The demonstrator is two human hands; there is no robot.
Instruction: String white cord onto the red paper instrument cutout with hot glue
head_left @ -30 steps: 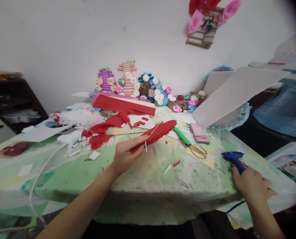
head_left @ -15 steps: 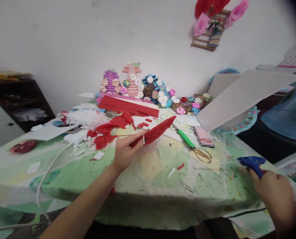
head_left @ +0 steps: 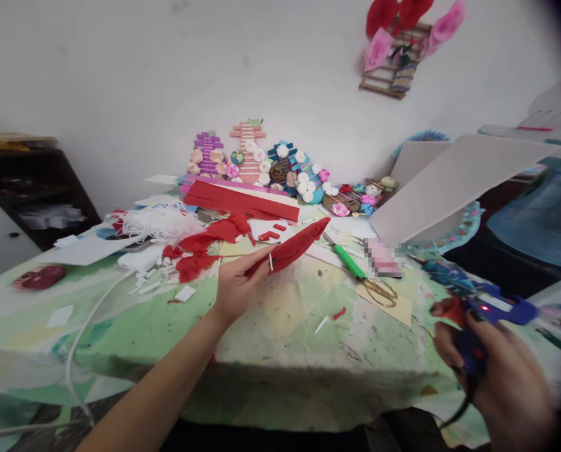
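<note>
Glue gun just turned, red light showing; right fingers grip it, left fingers pinch red paper; still apart.

The bare left forearm slants up from the bottom edge, its left wrist nearly straight; the left hand pinches firmly between thumb and fingers. At lower right, the right hand — slightly blurred — is clenched in a grip, right fingers curled, right thumb extended along the top.

Pointed red piece slanting upward; blue glue gun at right, red light glowing.
</note>
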